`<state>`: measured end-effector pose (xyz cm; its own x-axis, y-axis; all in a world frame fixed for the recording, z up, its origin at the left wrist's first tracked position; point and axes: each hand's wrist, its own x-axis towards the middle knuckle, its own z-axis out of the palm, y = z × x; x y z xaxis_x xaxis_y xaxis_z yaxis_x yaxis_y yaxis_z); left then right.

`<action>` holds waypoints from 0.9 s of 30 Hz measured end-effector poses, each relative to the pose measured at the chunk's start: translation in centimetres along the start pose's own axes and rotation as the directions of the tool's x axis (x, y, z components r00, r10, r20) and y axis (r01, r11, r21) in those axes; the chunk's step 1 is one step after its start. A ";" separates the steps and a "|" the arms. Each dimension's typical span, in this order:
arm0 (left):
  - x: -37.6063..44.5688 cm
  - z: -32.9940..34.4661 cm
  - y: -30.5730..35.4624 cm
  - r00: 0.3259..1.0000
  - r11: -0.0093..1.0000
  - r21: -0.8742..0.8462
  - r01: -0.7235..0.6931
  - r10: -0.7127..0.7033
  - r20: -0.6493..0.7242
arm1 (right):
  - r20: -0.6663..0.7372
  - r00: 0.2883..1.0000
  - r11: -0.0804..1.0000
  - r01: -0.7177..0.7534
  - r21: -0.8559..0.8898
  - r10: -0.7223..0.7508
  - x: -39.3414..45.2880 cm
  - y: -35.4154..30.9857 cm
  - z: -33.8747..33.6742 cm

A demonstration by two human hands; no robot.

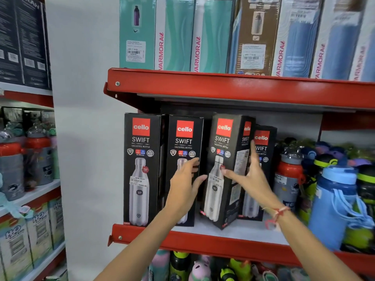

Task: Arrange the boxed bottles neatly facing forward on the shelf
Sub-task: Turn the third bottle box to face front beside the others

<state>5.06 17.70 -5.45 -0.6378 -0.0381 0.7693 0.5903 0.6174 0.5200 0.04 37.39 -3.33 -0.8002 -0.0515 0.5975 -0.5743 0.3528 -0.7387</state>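
With my left hand (185, 183) open against the second Cello Swift box (185, 151) and my right hand (246, 175) spread on the twisted third box (225, 169) between them, two boxes face forward; this one and the fourth box (263, 147) behind my right grip remain.

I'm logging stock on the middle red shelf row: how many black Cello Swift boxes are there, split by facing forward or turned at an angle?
Black Cello Swift cardboard boxes facing forward: 3
Black Cello Swift cardboard boxes turned at an angle: 1
Total: 4
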 end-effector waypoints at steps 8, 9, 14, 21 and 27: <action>0.9 2.7 2.8 0.941 0.963 -0.161 0.217 -0.162 0.296 | 0.297 0.951 0.971 0.009 0.240 -0.083 1.0 -0.2 -4.1; 0.7 3.0 2.8 0.948 0.962 -0.155 0.225 -0.179 0.264 | 0.328 0.941 0.970 0.005 0.242 -0.086 1.1 -0.1 -4.1; -0.1 4.4 2.4 0.950 0.964 -0.055 0.259 -0.245 0.193 | 0.473 0.881 0.971 -0.097 0.217 -0.018 1.5 0.9 -3.5; -0.9 5.6 1.3 0.942 0.956 0.008 0.293 -0.291 0.166 | 0.477 0.879 0.981 -0.071 0.179 -0.024 1.4 3.0 -2.3; -1.3 6.1 1.9 0.992 0.991 0.044 0.126 -0.127 0.014 | 0.225 0.974 0.979 -0.015 0.206 -0.032 1.1 2.8 -2.5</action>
<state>3.98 23.69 -7.71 -0.7145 -0.1049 0.6917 0.4829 0.6415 0.5961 -2.04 40.64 -3.97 -0.7996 -0.2720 0.5354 -0.5854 0.1539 -0.7960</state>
